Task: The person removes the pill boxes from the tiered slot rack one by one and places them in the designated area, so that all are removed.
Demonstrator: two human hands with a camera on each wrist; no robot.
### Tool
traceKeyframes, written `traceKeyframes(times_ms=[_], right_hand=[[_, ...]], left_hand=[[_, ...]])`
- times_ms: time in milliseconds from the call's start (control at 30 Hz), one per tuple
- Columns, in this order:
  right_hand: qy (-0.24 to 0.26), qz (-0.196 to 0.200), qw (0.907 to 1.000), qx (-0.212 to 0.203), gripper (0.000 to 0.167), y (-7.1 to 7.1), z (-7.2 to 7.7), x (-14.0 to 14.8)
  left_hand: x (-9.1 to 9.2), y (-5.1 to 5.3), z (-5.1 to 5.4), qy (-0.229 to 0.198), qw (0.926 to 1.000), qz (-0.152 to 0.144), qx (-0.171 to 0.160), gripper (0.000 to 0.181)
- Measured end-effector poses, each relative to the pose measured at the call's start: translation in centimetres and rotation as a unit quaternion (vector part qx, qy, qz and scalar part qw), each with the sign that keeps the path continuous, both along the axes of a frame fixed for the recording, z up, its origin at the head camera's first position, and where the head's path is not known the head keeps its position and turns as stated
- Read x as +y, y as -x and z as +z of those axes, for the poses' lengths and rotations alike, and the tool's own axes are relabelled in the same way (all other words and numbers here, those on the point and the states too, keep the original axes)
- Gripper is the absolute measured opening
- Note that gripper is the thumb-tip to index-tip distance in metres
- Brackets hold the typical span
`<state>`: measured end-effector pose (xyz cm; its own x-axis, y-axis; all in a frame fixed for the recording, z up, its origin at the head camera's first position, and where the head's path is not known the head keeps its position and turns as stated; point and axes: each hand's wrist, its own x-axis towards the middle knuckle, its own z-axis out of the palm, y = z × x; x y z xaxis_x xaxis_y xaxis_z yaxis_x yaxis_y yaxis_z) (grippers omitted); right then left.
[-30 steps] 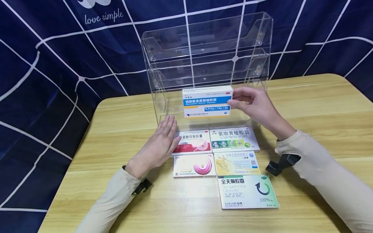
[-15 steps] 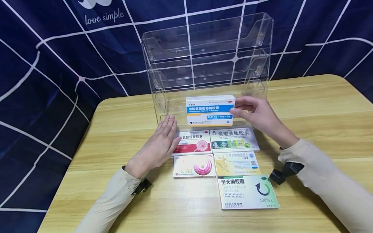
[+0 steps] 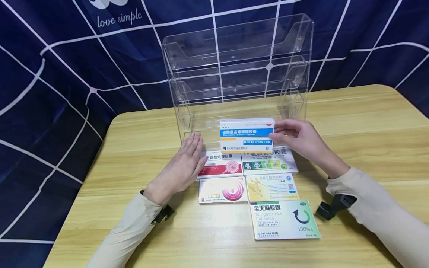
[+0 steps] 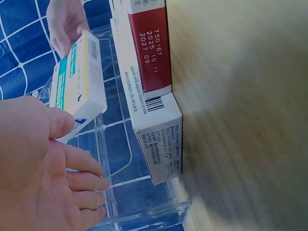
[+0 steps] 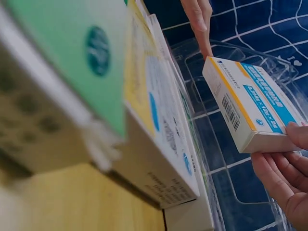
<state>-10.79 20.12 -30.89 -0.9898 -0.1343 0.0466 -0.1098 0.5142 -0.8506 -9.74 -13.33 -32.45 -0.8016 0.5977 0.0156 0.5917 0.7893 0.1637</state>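
Observation:
A white, blue and orange medicine box (image 3: pixel 247 136) is held upright by its right end, pinched between the thumb and fingers of my right hand (image 3: pixel 301 147). It is raised in front of the clear acrylic rack (image 3: pixel 234 89) and hides the upper edges of two boxes lying below. My left hand (image 3: pixel 181 167) has its fingers extended near the rack's lower left corner, beside a red and white medicine box (image 3: pixel 221 167). In the left wrist view the left palm (image 4: pixel 33 168) shows, holding nothing. A green and white medicine box (image 3: pixel 256 166) lies to the right of the red one.
Nearer to me lie a pink-ringed medicine box (image 3: pixel 222 190), a yellow and white medicine box (image 3: pixel 272 187) and a green-arrow medicine box (image 3: pixel 285 220). They rest flat on the wooden table (image 3: pixel 368 149). A dark blue curtain (image 3: pixel 83 56) hangs behind the rack.
My right hand has brought the blue and white medicine box down, slightly right and away from the rack, over the top edges of the lying boxes. The left hand has stayed put.

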Motion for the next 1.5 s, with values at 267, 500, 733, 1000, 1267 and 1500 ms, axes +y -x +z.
traceKeyframes(times_ms=[267, 500, 733, 1000, 1267, 1500], right_hand=[[-0.013, 0.015, 0.9995, -0.023, 0.050, -1.4, 0.1, 0.0], [-0.013, 0.028, 0.9978, -0.059, 0.050, -2.7, -0.5, 0.3], [0.057, 0.051, 0.9911, -0.109, 0.048, -4.0, -1.4, 0.0], [0.093, 0.074, 0.9824, -0.144, 0.049, -5.8, -1.3, -1.3], [0.128, 0.090, 0.9701, -0.186, 0.052, -7.4, -1.4, -2.7], [0.155, 0.127, 0.9601, -0.195, 0.050, -8.6, -1.8, -4.0]], left_hand=[[-0.3, 0.1, 0.0, 0.013, 0.9999, -0.005, 0.005, 0.060], [-0.2, 0.0, -0.4, 0.026, 0.9994, -0.013, 0.017, 0.061], [-0.3, 0.0, -0.5, 0.018, 0.9993, -0.020, 0.028, 0.060], [-0.3, 0.1, -0.5, 0.020, 0.9993, -0.021, 0.023, 0.060], [-0.2, 0.2, -0.1, 0.028, 0.9992, -0.021, 0.019, 0.059], [-0.3, 0.2, 0.0, 0.039, 0.9986, -0.025, 0.026, 0.058]])
